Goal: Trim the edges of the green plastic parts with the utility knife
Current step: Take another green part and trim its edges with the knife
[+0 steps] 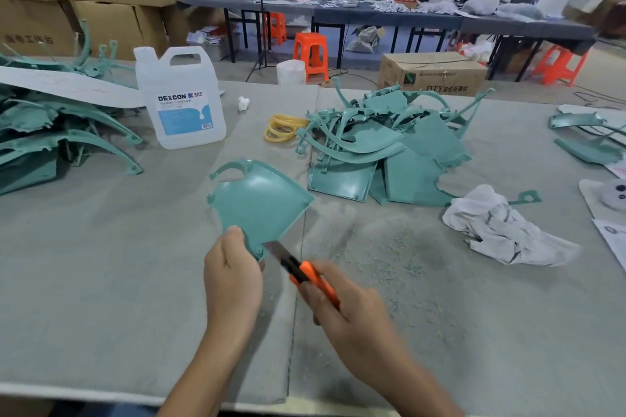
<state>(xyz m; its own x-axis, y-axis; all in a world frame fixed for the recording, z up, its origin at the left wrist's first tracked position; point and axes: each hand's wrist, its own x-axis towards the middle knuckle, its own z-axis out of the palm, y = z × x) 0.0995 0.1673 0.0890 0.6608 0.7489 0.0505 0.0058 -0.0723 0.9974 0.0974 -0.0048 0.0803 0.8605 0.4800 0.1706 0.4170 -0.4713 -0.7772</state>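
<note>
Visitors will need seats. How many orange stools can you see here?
3: one stool just beyond the table, one behind it by the tripod, one at far right. Others may be hidden under the dark tables.

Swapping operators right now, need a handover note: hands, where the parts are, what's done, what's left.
Left hand grips the near corner of one green part. Right hand grips the orange knife, blade out, tip at that part's near edge.
Other green parts: a pile mid-table, another pile at the far left, a few at the far right.
Done: shavings on the table right of the knife show some trimming; which piles are finished, cannot tell.
Left: finish this part's edges, then the untrimmed ones.
</note>
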